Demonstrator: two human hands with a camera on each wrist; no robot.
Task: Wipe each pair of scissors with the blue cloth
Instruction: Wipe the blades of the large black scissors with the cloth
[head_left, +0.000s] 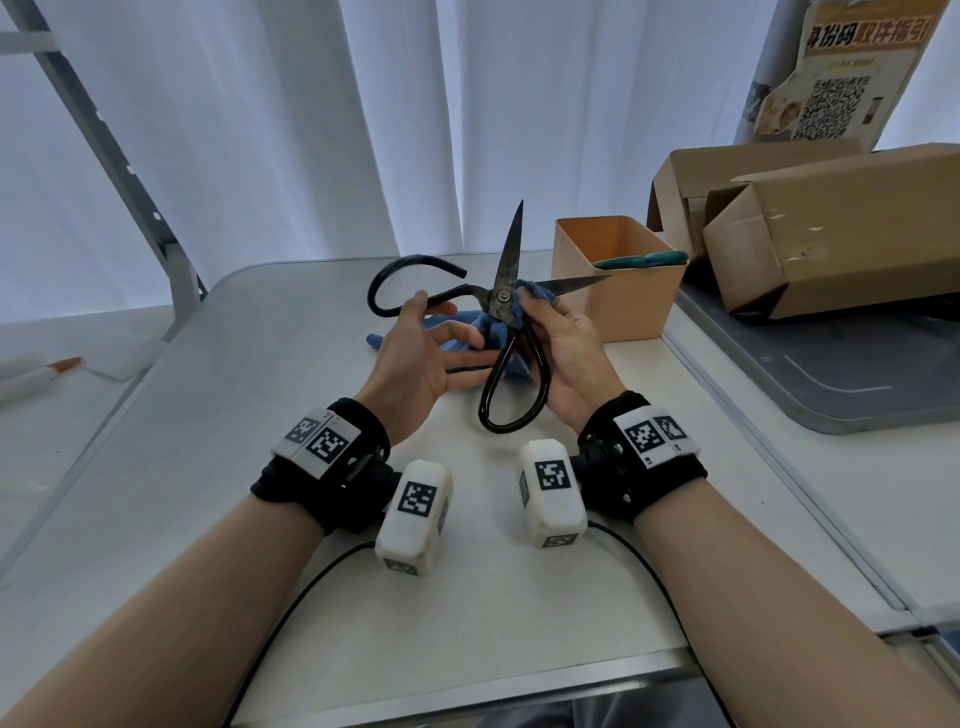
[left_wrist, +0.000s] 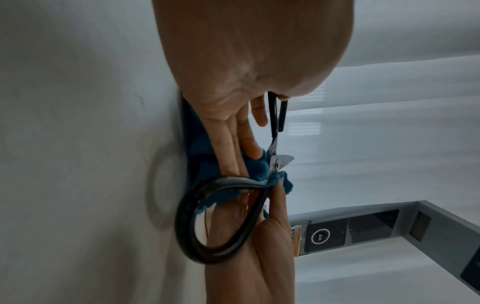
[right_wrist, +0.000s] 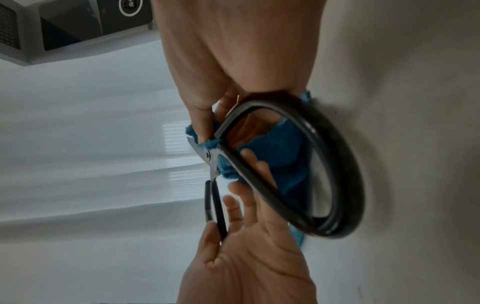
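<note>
A large pair of black scissors (head_left: 503, 296) is held open above the white table (head_left: 208, 441), one blade pointing up and one to the right. My left hand (head_left: 415, 343) pinches the far handle loop between thumb and forefinger, with the other fingers stretched out. My right hand (head_left: 563, 338) pinches the blue cloth (head_left: 493, 332) round the blade beside the pivot, and the near handle loop lies against its palm. The left wrist view shows the cloth (left_wrist: 257, 170) bunched at the pivot and the loop (left_wrist: 187, 226). In the right wrist view the cloth (right_wrist: 280, 152) hangs behind the loop (right_wrist: 348, 185).
An orange bin (head_left: 613, 306) stands just right of the hands, with teal-handled scissors (head_left: 644, 260) lying across its rim. Cardboard boxes (head_left: 831, 234) sit on a grey surface (head_left: 831, 384) further right. Black cables (head_left: 291, 613) trail across the near table.
</note>
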